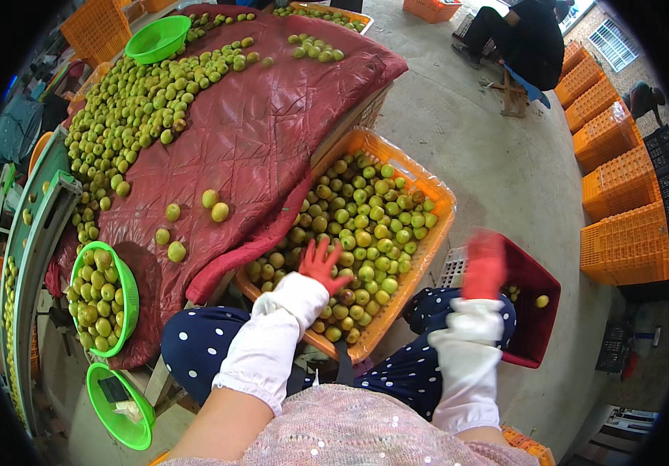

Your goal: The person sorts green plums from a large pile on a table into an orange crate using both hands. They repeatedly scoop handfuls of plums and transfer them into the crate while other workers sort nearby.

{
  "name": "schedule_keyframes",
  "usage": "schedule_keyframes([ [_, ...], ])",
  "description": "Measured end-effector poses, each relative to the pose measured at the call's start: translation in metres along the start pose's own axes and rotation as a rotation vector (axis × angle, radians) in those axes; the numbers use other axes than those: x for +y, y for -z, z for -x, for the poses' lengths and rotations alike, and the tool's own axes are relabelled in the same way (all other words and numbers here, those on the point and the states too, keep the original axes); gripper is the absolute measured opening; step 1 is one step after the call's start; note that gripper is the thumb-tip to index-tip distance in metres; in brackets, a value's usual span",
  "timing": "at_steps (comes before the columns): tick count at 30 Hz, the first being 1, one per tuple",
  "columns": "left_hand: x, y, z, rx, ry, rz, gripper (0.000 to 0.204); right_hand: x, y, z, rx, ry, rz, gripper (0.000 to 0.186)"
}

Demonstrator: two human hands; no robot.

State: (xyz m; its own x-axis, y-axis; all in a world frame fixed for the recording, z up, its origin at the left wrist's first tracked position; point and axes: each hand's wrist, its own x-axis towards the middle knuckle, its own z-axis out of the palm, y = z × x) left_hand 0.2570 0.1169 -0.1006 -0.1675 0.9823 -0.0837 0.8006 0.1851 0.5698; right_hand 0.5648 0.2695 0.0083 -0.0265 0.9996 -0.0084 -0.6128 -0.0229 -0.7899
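Note:
An orange crate [441,203] lined with clear plastic stands in front of me, filled with small round green-yellow fruits [365,241], some browner. My left hand [321,266], in a red glove and white sleeve cover, rests on the fruits at the crate's near left part. Its fingers are spread, and nothing shows in its grasp. To the right, my right hand [484,266], gloved alike, is blurred by motion above the left edge of a dark red bin [533,268]. Its fingers cannot be made out. A few fruits [542,301] lie in that bin.
Left of the crate, a dark red quilted cover [233,116] bears a large heap of fruits [136,101]. Green baskets [134,291] stand beside it, next to a sorting rail [35,225]. Stacked orange crates [622,241] line the right; a seated person [533,35] is at the back.

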Motion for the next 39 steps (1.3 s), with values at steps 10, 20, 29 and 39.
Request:
schedule_keyframes([
  [10,-0.05,0.011,0.01,0.314,0.184,-0.365,0.07,0.214,-0.056,0.037,-0.145,0.118,1.908,0.093],
  [20,-0.042,0.013,-0.046,0.078,0.12,-0.232,0.081,0.269,-0.146,-0.099,-0.568,0.328,1.815,0.071],
  [29,-0.029,0.022,-0.071,-0.002,0.017,-0.321,0.073,0.23,-0.081,-0.115,-0.89,0.318,1.904,0.074],
  [39,-0.01,0.016,-0.022,0.171,0.066,-0.087,0.058,0.162,-0.055,-0.051,-0.523,-0.212,2.051,0.073],
])
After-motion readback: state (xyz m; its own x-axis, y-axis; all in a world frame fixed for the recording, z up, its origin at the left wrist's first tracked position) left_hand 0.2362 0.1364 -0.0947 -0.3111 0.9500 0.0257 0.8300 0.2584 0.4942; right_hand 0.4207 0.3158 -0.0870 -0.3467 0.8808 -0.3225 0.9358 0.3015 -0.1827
